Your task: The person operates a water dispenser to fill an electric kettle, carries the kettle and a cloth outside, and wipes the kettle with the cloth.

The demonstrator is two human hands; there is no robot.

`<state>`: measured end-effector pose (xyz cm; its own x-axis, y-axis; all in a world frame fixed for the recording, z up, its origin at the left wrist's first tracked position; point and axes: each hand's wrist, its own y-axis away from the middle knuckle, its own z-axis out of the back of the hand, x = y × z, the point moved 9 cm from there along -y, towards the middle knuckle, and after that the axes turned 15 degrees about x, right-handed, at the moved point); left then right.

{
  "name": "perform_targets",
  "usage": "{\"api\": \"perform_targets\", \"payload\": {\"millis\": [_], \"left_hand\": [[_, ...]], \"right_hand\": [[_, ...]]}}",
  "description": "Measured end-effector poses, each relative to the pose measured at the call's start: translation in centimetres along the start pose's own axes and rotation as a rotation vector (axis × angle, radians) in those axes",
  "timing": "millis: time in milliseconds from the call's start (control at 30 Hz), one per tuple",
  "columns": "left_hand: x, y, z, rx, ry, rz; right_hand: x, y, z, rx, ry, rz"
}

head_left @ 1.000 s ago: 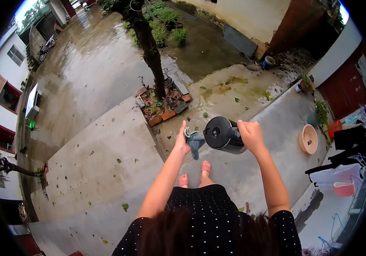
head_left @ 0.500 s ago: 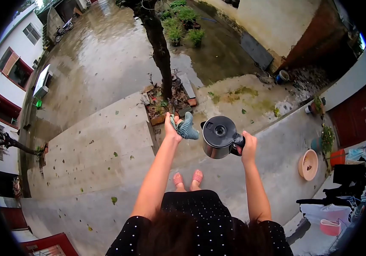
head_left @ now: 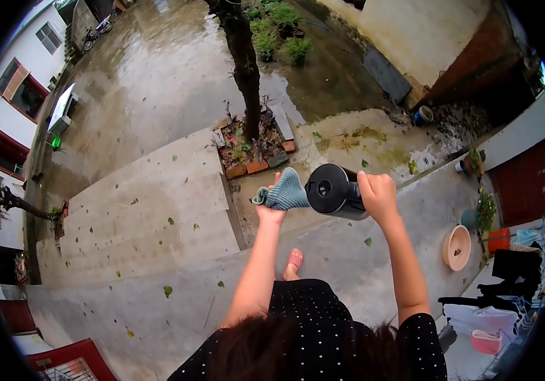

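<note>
A grey-green striped cloth (head_left: 287, 190) lies bunched in my left hand (head_left: 272, 214), which is turned palm up with its fingers behind the fabric. The cloth's right end comes right up to the lid edge of an electric kettle (head_left: 342, 202), a steel one with a black lid. My right hand (head_left: 380, 195) is wrapped round the black handle on the kettle's right side. The kettle is tilted to the left, its lid turned toward the cloth, and is held up in the air at about chest height.
Concrete steps (head_left: 152, 203) lead down to a wet courtyard. A brick-edged bed (head_left: 256, 166) with a tree trunk (head_left: 244, 76) lies ahead. To the right are a peach basin (head_left: 456, 247), an orange bucket (head_left: 499, 239) and hanging laundry (head_left: 482, 314). Fallen leaves dot the concrete.
The kettle has tipped from nearly upright to leaning left. My left hand has moved right and slightly down, turning palm up, so cloth and kettle are now close together. One foot has gone from sight.
</note>
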<state>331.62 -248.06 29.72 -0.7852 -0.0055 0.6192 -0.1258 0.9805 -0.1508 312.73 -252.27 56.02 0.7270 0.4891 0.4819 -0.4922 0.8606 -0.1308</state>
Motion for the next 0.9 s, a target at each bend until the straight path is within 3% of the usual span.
{"api": "perform_targets", "payload": {"millis": [100,133,233,333,433,533,600,700,800,900], "left_hand": [[-4.3,1.2,3.8,-0.391,-0.293,-0.314],[-7.6,1.0,6.9,-0.368,-0.232,-0.348],[-5.0,0.6,4.5,-0.409,-0.241,-0.285],[-0.3,-0.6,0.3,-0.316,-0.262,-0.051],[-1.3,-1.2,0.5,-0.137,-0.291,-0.031],[-2.6,-1.5,1.7,0.037,-0.315,-0.007],[0.6,-0.9,-2.8,-0.222,-0.607,-0.096],[-0.5,-1.9,-1.5,0.033,-0.396,0.051],[0.5,-2.4,-2.7,0.359,-0.167,0.294],[1.2,-2.2,-3.8,0.259,-0.229,0.193]], "right_hand": [[1.4,-1.1,0.2,0.027,0.025,0.01],[1.8,-1.5,0.3,0.036,0.031,0.014],[2.8,-2.2,0.4,0.041,0.085,0.064],[3.2,-2.9,0.5,0.035,0.108,0.067],[2.2,-3.1,0.7,-0.007,-0.009,0.05],[-1.2,-2.9,-0.1,-0.053,-0.33,-0.007],[-3.9,-1.4,-1.0,-0.037,-0.675,-0.195],[-6.0,1.5,-3.3,-0.102,-1.131,-0.352],[-7.1,4.0,-5.0,-0.239,-1.286,-0.417],[-7.3,5.2,-6.4,-0.138,-1.254,-0.392]]}}
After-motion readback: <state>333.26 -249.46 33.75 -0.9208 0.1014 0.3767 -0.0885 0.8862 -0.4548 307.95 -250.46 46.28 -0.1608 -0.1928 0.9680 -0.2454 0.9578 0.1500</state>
